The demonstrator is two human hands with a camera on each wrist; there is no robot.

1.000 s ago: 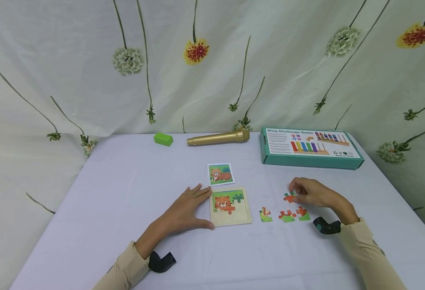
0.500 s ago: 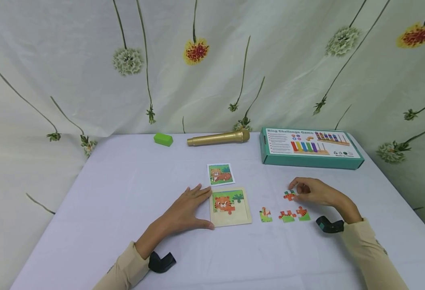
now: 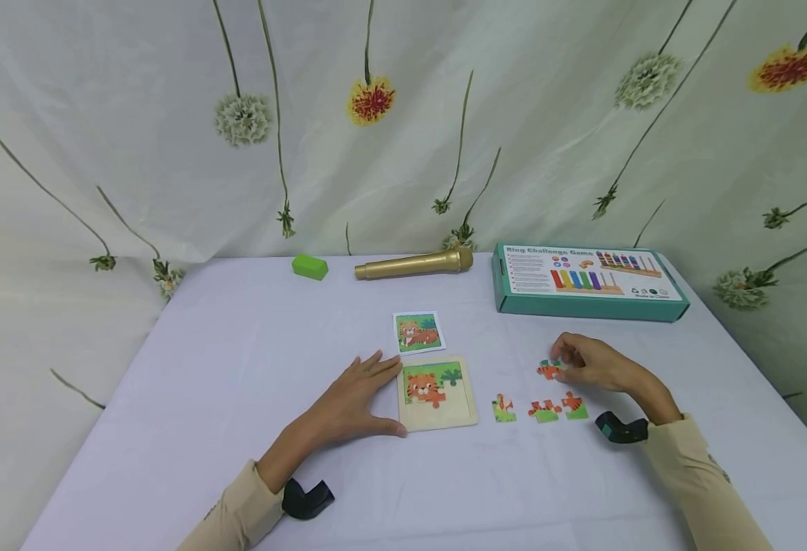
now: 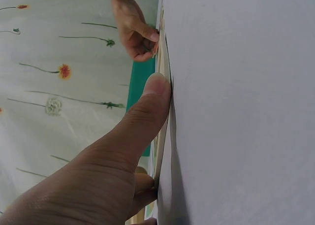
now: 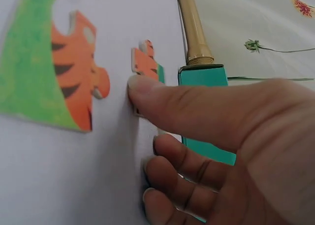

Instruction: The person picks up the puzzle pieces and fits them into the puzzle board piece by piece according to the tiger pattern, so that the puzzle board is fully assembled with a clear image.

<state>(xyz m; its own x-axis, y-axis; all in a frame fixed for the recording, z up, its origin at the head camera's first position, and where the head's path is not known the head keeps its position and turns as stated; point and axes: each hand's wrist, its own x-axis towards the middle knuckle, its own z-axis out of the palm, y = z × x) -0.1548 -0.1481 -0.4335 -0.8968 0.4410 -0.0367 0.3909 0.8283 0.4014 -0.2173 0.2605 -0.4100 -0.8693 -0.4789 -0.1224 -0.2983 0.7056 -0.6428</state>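
Note:
My left hand [image 3: 355,398] lies with fingers spread at the left side of a wooden puzzle board [image 3: 438,426], thumb at its lower corner and fingertips at its upper corner. The left wrist view shows the thumb [image 4: 156,84] against the board's edge. Several fitted pieces in the board show a tiger's face and greenery. To the right, my right hand [image 3: 599,366] pinches an orange and green puzzle piece [image 3: 548,370] at the table surface. In the right wrist view the thumb [image 5: 147,94] covers part of this piece; the index fingertip is hidden.
Three loose puzzle pieces lie nearby: one [image 3: 504,409] beside the board, two [image 3: 545,412] closer to my right hand. A tiger picture card [image 3: 419,332] sits behind the board. Farther back are a green block [image 3: 310,266], a gold microphone [image 3: 413,264] and a teal game box [image 3: 592,306].
My right hand shifts only slightly, its fingers drawing closer about the puzzle piece, which stays in nearly the same spot. The left hand and the board have not moved.

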